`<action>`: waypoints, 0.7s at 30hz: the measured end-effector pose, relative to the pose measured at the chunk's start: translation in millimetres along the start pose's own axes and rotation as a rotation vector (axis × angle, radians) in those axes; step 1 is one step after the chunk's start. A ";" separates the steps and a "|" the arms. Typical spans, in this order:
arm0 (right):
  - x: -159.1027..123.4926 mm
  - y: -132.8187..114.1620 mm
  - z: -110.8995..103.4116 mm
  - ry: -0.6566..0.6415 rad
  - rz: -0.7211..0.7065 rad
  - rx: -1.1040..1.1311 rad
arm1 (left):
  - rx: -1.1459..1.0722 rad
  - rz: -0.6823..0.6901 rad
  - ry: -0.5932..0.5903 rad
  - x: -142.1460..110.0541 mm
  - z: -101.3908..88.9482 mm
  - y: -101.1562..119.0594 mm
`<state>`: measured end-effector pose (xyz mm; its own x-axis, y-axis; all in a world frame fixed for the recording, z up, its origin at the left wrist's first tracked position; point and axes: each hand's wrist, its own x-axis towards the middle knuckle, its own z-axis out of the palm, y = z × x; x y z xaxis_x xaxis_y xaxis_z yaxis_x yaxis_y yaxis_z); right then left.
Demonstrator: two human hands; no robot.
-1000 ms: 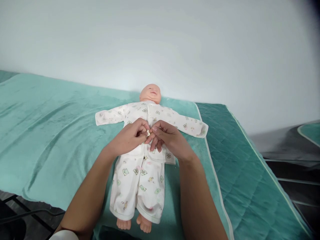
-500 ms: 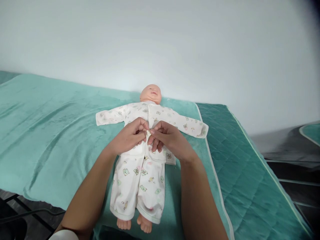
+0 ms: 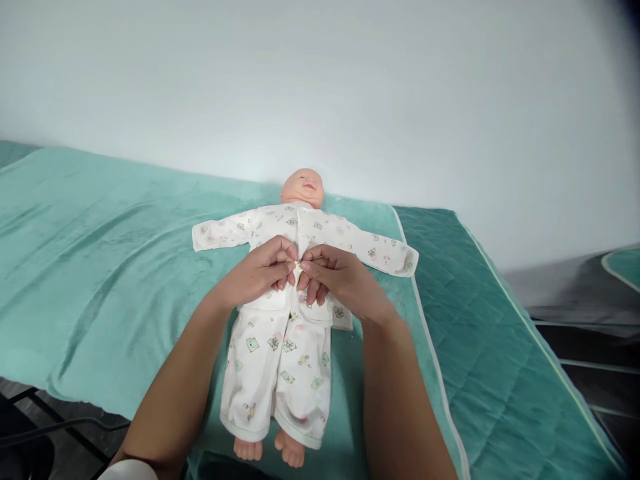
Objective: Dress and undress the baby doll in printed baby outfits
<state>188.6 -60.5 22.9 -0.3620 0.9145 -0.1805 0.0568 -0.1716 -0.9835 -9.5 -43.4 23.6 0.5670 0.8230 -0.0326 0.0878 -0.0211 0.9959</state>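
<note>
A baby doll lies on its back, head toward the wall and bare feet toward me. It wears a white printed jacket with long sleeves spread to both sides, and matching trousers. Over the doll's belly, my left hand pinches one front edge of the jacket between thumb and forefinger. My right hand pinches the other front edge right beside it, the fingertips almost meeting. Between them a small bit of pale cloth shows; any fastener there is mostly hidden by my fingers.
A light green blanket with wrinkles covers the bed under the doll. To the right lies a darker green quilted cover. A white wall stands behind. Black metal bars and a cable show at the lower left.
My fingertips have drawn slightly closer together, and less of the pinched cloth edge shows between them. The doll lies as before.
</note>
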 end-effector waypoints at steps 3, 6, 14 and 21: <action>0.8 1.3 0.3 0.004 -0.007 0.004 | 0.007 -0.018 -0.013 -1.2 -0.6 0.7; 1.1 2.0 1.2 0.012 -0.005 0.011 | 0.045 -0.025 -0.003 -2.3 0.4 1.1; 0.1 2.6 0.5 0.003 -0.037 -0.002 | 0.091 -0.038 -0.015 -3.1 0.9 4.7; -1.2 0.4 0.4 0.005 -0.038 -0.005 | 0.078 -0.040 -0.018 -5.0 0.0 5.9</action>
<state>188.7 -61.8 22.7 -0.3589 0.9224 -0.1427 0.0481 -0.1344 -0.9898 -11.8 -47.6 29.6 0.5764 0.8138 -0.0740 0.1734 -0.0334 0.9843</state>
